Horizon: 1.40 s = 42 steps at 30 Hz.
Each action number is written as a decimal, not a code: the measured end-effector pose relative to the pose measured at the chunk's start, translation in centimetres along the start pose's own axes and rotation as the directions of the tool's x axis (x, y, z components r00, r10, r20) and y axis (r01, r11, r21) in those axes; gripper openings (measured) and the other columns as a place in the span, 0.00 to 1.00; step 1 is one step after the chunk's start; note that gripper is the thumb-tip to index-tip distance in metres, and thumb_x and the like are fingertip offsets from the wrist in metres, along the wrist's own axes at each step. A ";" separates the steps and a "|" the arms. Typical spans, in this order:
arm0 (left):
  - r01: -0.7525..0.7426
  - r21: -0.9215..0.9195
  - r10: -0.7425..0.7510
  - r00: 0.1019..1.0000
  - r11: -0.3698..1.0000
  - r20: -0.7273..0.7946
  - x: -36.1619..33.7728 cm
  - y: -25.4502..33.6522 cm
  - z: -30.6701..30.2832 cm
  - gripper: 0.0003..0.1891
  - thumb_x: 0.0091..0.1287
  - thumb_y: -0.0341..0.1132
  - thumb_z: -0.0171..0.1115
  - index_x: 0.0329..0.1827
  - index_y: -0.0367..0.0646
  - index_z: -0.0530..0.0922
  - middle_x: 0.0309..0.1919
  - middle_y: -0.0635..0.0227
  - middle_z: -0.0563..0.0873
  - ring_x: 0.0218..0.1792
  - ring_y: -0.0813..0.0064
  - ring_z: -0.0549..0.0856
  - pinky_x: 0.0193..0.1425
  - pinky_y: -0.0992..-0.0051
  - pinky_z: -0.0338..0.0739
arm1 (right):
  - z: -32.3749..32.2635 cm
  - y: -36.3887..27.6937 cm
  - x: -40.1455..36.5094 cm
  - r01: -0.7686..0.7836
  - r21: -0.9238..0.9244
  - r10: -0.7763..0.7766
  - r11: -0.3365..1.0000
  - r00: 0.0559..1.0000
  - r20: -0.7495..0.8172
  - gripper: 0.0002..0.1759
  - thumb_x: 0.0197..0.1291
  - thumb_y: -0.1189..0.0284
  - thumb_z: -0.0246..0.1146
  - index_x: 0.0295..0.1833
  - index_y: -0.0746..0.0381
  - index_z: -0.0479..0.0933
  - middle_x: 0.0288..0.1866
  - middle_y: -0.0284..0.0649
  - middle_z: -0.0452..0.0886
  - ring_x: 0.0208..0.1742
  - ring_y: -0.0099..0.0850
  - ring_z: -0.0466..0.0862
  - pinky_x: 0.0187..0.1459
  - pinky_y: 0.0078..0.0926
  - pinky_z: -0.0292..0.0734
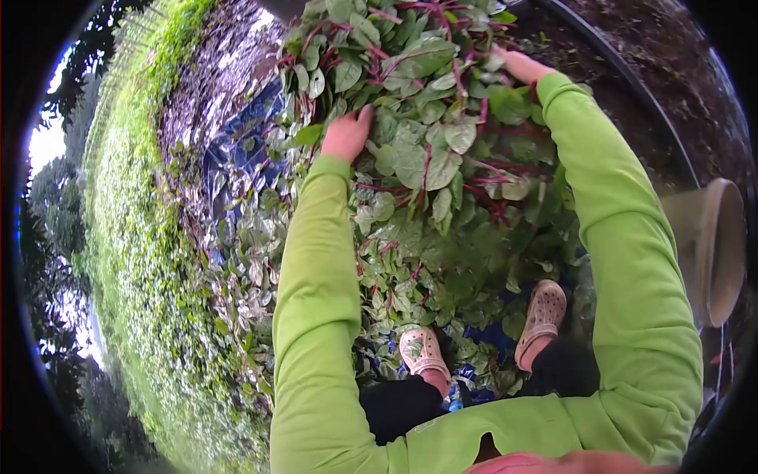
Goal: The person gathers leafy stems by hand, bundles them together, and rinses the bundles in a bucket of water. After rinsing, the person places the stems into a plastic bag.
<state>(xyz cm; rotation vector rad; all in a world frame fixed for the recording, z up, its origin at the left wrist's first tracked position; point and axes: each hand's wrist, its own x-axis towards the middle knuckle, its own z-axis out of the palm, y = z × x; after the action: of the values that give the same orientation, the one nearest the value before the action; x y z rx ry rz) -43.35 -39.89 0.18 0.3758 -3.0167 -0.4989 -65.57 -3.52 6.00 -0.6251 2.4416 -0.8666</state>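
Note:
A big bunch of red-stemmed leafy greens that look like Malabar spinach [418, 158] fills the upper middle of the head view, seemingly raised above the leaves below. My left hand [347, 136] grips its left side, thumb on top and fingers sunk among the leaves. On the far right side, my right hand [521, 65] holds the same bunch, its fingertips partly hidden by foliage. More cut greens [395, 276] lie spread underneath, down to my feet in clogs [543, 314].
A blue tarp [245, 134] shows at the left beneath scattered leaves. Close to my right arm stands a beige bucket [714, 253]. A dark hose or pipe [632, 75] curves across the soil. Green growth [142, 261] and a fence line the left.

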 end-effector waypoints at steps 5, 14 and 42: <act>0.237 0.247 -0.207 0.968 0.940 -0.140 0.2 5.3 -0.5 0.36 0.69 0.65 0.52 0.59 0.38 0.82 0.53 0.43 0.87 0.58 0.43 0.85 0.65 0.47 0.76 | 2.2 2.1 1.8 -0.095 0.486 0.045 0.869 0.992 0.114 0.40 0.78 0.39 0.45 0.77 0.61 0.69 0.67 0.35 0.83 0.59 0.23 0.83 0.62 0.29 0.78; 0.099 -0.083 -0.113 0.975 0.992 -0.193 -2.7 1.8 5.4 0.25 0.72 0.54 0.47 0.64 0.64 0.85 0.62 0.42 0.80 0.65 0.43 0.79 0.69 0.51 0.75 | 2.2 4.8 -0.5 0.415 -0.208 -0.329 0.886 0.878 0.349 0.25 0.71 0.65 0.61 0.70 0.61 0.76 0.64 0.49 0.84 0.61 0.39 0.84 0.63 0.36 0.77; 0.063 0.066 -0.077 0.970 0.996 0.229 0.1 2.5 3.1 0.30 0.76 0.58 0.40 0.72 0.56 0.77 0.76 0.64 0.75 0.74 0.45 0.72 0.77 0.40 0.63 | 6.2 2.4 3.5 0.200 0.072 -0.209 0.977 0.847 0.488 0.16 0.71 0.67 0.62 0.58 0.61 0.85 0.51 0.36 0.89 0.49 0.28 0.86 0.52 0.31 0.81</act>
<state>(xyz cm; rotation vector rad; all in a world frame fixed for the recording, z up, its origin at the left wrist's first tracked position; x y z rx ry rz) -44.33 -36.70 -1.91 0.4598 -3.2591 -0.4930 -65.42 -6.63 -0.89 -0.9823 1.9235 -0.6979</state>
